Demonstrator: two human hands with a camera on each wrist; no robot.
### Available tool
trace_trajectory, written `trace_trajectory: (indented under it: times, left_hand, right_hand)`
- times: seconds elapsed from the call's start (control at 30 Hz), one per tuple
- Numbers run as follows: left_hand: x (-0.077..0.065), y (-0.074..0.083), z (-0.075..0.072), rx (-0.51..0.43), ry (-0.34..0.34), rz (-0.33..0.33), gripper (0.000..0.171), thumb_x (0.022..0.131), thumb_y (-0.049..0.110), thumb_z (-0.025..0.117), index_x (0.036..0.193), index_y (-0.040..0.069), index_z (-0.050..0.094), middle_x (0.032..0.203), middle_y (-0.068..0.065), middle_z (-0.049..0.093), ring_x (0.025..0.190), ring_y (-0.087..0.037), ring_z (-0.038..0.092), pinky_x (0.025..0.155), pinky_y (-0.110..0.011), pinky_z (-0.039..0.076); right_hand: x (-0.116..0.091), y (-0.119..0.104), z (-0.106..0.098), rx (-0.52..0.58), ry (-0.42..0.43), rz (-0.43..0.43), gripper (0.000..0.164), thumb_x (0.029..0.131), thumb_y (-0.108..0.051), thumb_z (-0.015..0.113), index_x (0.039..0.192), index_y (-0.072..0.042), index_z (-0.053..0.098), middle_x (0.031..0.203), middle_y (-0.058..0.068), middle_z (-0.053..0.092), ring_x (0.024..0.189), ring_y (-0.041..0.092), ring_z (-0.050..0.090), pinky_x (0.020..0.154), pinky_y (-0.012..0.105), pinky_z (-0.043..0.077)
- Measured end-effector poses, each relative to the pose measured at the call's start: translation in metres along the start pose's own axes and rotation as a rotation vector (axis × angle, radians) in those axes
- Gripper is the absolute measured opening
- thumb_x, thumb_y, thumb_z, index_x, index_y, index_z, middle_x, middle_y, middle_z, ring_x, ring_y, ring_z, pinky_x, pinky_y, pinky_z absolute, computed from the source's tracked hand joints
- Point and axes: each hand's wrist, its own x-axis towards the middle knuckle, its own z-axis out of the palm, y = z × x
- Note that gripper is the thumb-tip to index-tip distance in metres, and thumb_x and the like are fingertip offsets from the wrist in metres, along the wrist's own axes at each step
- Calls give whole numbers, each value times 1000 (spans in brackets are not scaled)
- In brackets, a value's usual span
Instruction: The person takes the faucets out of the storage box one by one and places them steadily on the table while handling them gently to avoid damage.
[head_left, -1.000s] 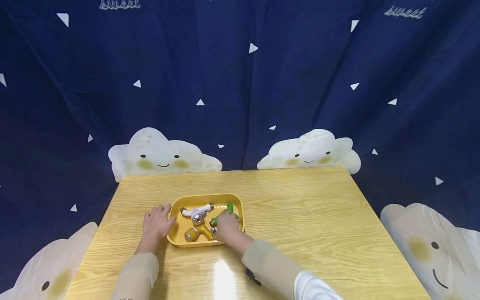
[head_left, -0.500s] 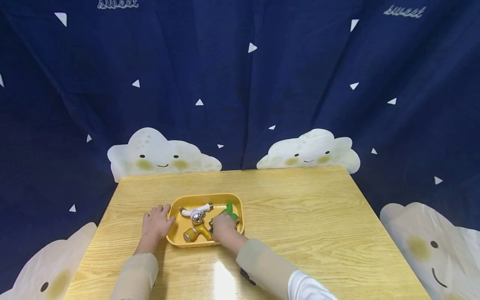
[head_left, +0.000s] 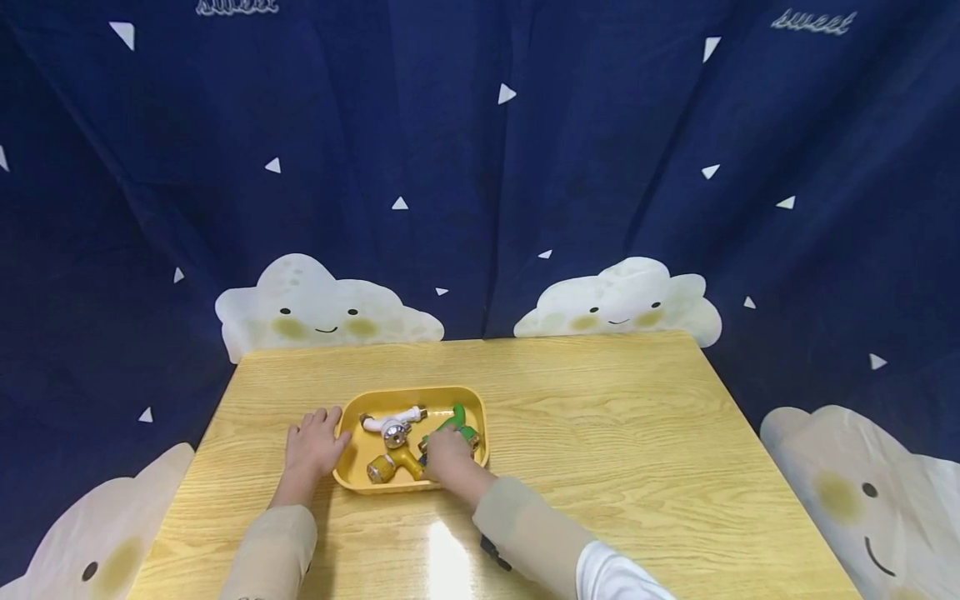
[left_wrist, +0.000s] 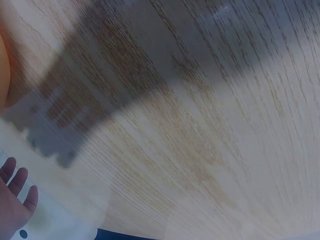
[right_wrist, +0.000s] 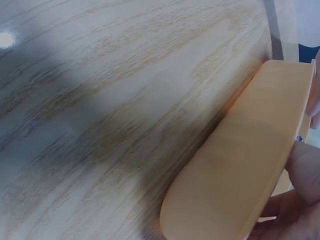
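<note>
A yellow tray point(head_left: 363, 395) stands on the table. Inside it lie a white tap point(head_left: 374, 425) with a chrome knob point(head_left: 394, 434), a yellow tap point(head_left: 405, 461) and a green tap point(head_left: 457, 417). My left hand point(head_left: 317, 450) rests at the tray's left rim, its fingers spread and relaxed. Over the tray's front right part, my right hand point(head_left: 453, 460) reaches down among the taps. A small dark blue piece point(head_left: 422, 459) shows beside its thumb. The right wrist view shows the thumb point(right_wrist: 305, 167) and bent fingers behind the tray wall point(right_wrist: 240, 150); what they touch is hidden.
The wooden table point(head_left: 600, 433) extends to the right of the tray and behind it. A dark blue curtain point(head_left: 450, 167) with clouds and triangles hangs behind and at both sides. Bright glare point(head_left: 447, 554) lies on the table in front.
My right hand has shifted slightly left and down in the tray, uncovering more of the green tap. Over the last half second both hands stay nearly still.
</note>
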Motion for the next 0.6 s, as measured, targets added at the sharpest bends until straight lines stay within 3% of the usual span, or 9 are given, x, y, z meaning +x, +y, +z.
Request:
trace_trajectory:
  times: [0.17,0.3,0.43,0.6]
  left_hand:
    - [-1,0,0,0,-1,-2,51,91,35,44,130,2,42,124,-26,44,113,-43,40,85,-61,31]
    - [-1,-2,2,-1,9,-2,49,91,35,44,129,3,42,122,-24,45,112,-42,41,84,-60,32]
    - [1,-2,3,-2,11,-1,49,91,35,44,129,3,43,122,-24,45,112,-41,41,82,-59,33]
    - [0,-1,2,-11,-1,-5,50,91,35,44,130,3,42,123,-24,45,113,-42,40,83,-59,32]
  right_hand:
    - [-1,1,5,0,25,4,64,65,-46,78,109,-1,65,126,20,51,72,23,62,47,27,48]
    - [0,3,7,37,46,10,59,65,-36,80,108,2,64,125,22,51,72,26,62,51,30,51]
    - [1,8,9,176,45,22,61,60,-29,84,106,5,63,125,25,48,82,36,61,60,39,53]
    - [2,14,11,321,56,0,47,60,-18,85,95,5,64,127,28,42,91,41,56,64,42,53]
